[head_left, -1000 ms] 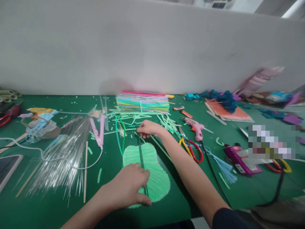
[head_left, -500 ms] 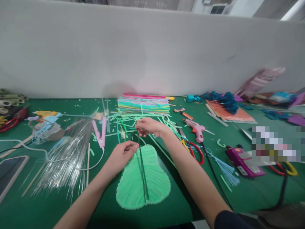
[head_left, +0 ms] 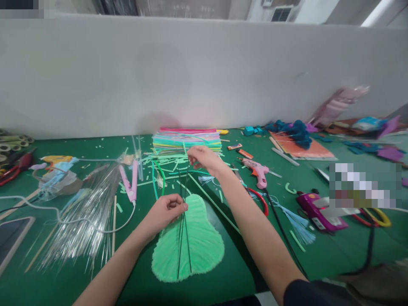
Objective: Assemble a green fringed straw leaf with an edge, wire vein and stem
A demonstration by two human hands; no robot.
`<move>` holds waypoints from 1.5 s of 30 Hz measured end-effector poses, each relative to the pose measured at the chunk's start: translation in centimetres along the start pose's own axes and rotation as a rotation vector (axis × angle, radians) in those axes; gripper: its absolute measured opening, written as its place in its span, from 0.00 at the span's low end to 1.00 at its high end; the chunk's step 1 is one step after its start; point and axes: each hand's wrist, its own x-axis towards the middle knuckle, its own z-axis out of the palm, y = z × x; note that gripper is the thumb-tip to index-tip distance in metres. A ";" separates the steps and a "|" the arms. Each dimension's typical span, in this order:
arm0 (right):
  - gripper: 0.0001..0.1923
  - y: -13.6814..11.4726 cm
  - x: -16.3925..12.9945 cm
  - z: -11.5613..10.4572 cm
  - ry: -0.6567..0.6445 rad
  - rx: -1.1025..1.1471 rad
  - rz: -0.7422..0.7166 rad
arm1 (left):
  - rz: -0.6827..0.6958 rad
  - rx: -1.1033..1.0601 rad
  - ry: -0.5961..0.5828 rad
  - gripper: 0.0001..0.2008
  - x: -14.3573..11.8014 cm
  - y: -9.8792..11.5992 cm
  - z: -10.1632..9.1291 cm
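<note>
My left hand (head_left: pixel 168 208) is closed, with thumb and finger pinching thin dark wires (head_left: pixel 179 255). Below the pinch the wires spread into a narrow V over a fuzzy green pear-shaped piece (head_left: pixel 204 250), which lies on the green table. Farther up and to the right, my right hand (head_left: pixel 204 159) is raised with its fingertips pinched together. The upper end of a wire runs to these fingertips, though the exact contact is blurred. A bundle of coloured pipe cleaners (head_left: pixel 191 140) lies just beyond my right hand.
Right of my arm lie a pink glue gun (head_left: pixel 259 172), red-handled scissors (head_left: pixel 263 202) and a purple device (head_left: pixel 318 212). On the left are a pink hair straightener (head_left: pixel 131 182), clear thin strips (head_left: pixel 86 216) and a phone (head_left: pixel 14 238). A grey partition (head_left: pixel 191 76) stands behind.
My right hand has moved up and away from my left hand. The wires, close together before, now fan apart over the green piece. The view has shifted slightly.
</note>
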 end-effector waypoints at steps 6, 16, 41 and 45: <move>0.04 -2.9 -0.6 -4.1 0.478 0.218 -0.270 | -0.072 0.091 -0.013 0.13 -0.2 -0.1 -0.1; 0.09 -3.9 -1.6 -3.3 0.414 0.222 -0.286 | -0.130 0.489 0.173 0.13 1.9 0.0 0.5; 0.06 -5.2 -3.8 -0.8 0.171 0.126 -0.266 | -0.229 1.143 0.345 0.16 3.8 2.6 2.7; 0.06 -5.2 -3.9 -0.7 0.151 0.121 -0.255 | -0.181 1.130 0.349 0.16 3.1 3.9 0.8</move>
